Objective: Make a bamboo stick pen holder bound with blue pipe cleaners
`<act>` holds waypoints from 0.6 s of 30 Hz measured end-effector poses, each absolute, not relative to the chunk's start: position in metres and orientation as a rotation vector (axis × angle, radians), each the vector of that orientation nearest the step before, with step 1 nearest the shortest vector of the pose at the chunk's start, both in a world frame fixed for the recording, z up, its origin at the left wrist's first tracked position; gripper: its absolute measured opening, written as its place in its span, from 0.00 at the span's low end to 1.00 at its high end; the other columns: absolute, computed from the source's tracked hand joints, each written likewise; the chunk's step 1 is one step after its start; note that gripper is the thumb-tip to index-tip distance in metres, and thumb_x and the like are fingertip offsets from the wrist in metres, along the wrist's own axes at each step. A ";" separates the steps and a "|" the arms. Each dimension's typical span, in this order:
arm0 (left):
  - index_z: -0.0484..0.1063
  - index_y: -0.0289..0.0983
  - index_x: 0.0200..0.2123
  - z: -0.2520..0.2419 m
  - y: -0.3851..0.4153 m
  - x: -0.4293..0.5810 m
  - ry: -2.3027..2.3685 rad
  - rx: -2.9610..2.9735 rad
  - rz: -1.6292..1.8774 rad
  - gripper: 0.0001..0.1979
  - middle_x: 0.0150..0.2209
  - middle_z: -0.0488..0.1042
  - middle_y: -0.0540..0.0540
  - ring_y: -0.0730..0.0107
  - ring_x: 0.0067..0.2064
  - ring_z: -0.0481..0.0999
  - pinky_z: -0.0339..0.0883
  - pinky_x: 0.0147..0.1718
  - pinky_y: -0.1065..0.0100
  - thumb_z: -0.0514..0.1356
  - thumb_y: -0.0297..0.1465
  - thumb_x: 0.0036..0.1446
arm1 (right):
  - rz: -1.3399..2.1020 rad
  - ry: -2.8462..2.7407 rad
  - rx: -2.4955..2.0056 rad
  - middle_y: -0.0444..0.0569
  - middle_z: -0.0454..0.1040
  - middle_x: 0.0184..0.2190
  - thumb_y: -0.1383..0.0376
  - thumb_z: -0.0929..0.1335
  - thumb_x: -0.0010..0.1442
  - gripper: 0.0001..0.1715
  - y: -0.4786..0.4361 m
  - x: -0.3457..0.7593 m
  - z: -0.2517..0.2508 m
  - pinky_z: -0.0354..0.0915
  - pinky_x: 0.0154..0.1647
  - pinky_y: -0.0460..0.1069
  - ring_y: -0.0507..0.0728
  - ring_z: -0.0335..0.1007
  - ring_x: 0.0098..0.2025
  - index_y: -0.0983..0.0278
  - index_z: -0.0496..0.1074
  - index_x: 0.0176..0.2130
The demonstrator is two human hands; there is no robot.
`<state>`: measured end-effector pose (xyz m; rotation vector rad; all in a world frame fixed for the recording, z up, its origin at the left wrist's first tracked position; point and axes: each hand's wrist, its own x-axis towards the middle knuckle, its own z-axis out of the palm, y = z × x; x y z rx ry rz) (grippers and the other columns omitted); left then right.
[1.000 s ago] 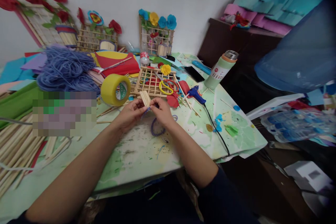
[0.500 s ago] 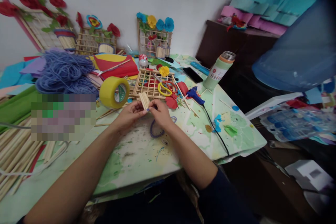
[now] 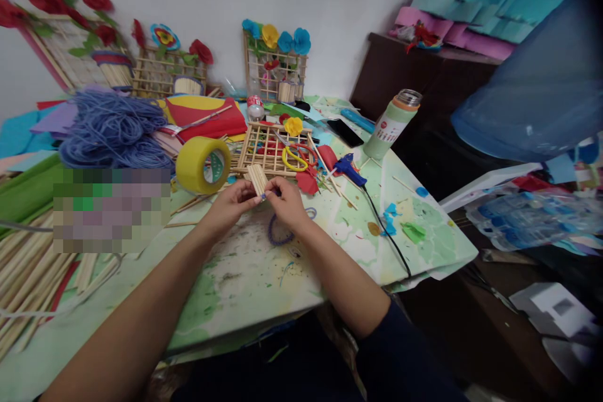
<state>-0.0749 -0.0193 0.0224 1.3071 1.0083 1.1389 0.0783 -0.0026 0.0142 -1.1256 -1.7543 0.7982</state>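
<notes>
My left hand (image 3: 232,203) and my right hand (image 3: 285,201) meet above the middle of the table, both pinched on a small bundle of short wooden sticks (image 3: 258,178) that stands tilted between them. A bit of blue yarn shows at the bundle's lower end, under my right fingertips. A loop of the same blue yarn (image 3: 279,231) lies on the table just below my right hand. A yellow tape roll (image 3: 202,164) stands upright to the left of the bundle.
A stick lattice frame (image 3: 267,148) with yellow-handled scissors (image 3: 294,158) lies behind my hands. A blue glue gun (image 3: 349,168) with a black cord, a green bottle (image 3: 391,125), a blue yarn heap (image 3: 115,129) and long sticks (image 3: 28,276) surround them.
Both hands with the stick bundle have shifted slightly up and left in the view. Their grip looks the same.
</notes>
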 end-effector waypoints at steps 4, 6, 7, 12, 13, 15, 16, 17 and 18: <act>0.72 0.36 0.34 0.021 -0.020 -0.074 1.047 1.320 1.161 0.17 0.32 0.75 0.48 0.64 0.37 0.73 0.64 0.40 0.64 0.70 0.36 0.41 | 0.775 -1.763 -1.126 0.43 0.69 0.28 0.69 0.65 0.53 0.01 -0.002 0.078 0.013 0.59 0.36 0.47 0.52 0.63 0.32 0.63 0.66 0.30; 0.72 0.36 0.33 0.020 -0.019 -0.075 1.065 1.292 1.183 0.17 0.32 0.75 0.48 0.65 0.36 0.73 0.64 0.39 0.64 0.70 0.37 0.40 | 0.799 -1.752 -1.134 0.43 0.69 0.28 0.68 0.66 0.53 0.01 0.000 0.079 0.013 0.59 0.34 0.47 0.52 0.63 0.31 0.63 0.67 0.30; 0.72 0.36 0.33 0.020 -0.018 -0.076 1.074 1.267 1.202 0.18 0.31 0.75 0.48 0.66 0.36 0.73 0.64 0.39 0.64 0.71 0.37 0.39 | 0.817 -1.740 -1.140 0.42 0.69 0.28 0.67 0.67 0.53 0.02 0.001 0.080 0.012 0.59 0.33 0.46 0.52 0.63 0.30 0.64 0.68 0.30; 0.72 0.36 0.35 0.027 -0.017 -0.082 1.036 1.052 1.253 0.20 0.32 0.76 0.49 0.68 0.35 0.74 0.66 0.39 0.66 0.72 0.34 0.37 | 0.891 -1.718 -1.108 0.42 0.69 0.25 0.64 0.68 0.54 0.05 0.007 0.086 0.015 0.57 0.29 0.45 0.50 0.61 0.27 0.64 0.69 0.31; 0.72 0.36 0.36 0.029 -0.017 -0.083 1.011 1.004 1.251 0.20 0.32 0.76 0.48 0.69 0.36 0.74 0.67 0.40 0.66 0.72 0.33 0.37 | 0.893 -1.738 -1.088 0.42 0.70 0.25 0.64 0.68 0.55 0.05 0.007 0.088 0.016 0.57 0.29 0.45 0.50 0.61 0.27 0.64 0.70 0.31; 0.72 0.36 0.36 0.033 -0.018 -0.084 0.973 0.938 1.255 0.20 0.34 0.77 0.48 0.69 0.37 0.74 0.68 0.41 0.66 0.72 0.31 0.37 | 0.875 -1.799 -1.060 0.42 0.69 0.25 0.62 0.67 0.56 0.07 0.008 0.091 0.019 0.56 0.29 0.45 0.50 0.61 0.27 0.64 0.70 0.30; 0.72 0.36 0.36 0.034 -0.018 -0.085 0.963 0.924 1.263 0.20 0.35 0.77 0.48 0.69 0.37 0.74 0.68 0.41 0.66 0.72 0.30 0.37 | 0.860 -1.834 -1.056 0.42 0.69 0.25 0.62 0.67 0.57 0.08 0.008 0.092 0.020 0.56 0.29 0.45 0.50 0.61 0.27 0.64 0.70 0.30; 0.72 0.36 0.36 0.035 -0.018 -0.085 0.956 0.923 1.268 0.19 0.36 0.77 0.47 0.69 0.38 0.74 0.68 0.42 0.66 0.72 0.29 0.38 | 0.845 -1.873 -1.055 0.42 0.69 0.25 0.61 0.66 0.58 0.10 0.008 0.093 0.021 0.55 0.29 0.45 0.50 0.61 0.27 0.64 0.70 0.29; 0.72 0.36 0.36 0.035 -0.017 -0.086 0.953 0.931 1.271 0.19 0.37 0.77 0.47 0.69 0.39 0.74 0.68 0.43 0.65 0.71 0.29 0.38 | 0.832 -1.911 -1.054 0.42 0.69 0.25 0.60 0.66 0.59 0.11 0.007 0.094 0.023 0.55 0.29 0.45 0.50 0.61 0.27 0.64 0.70 0.29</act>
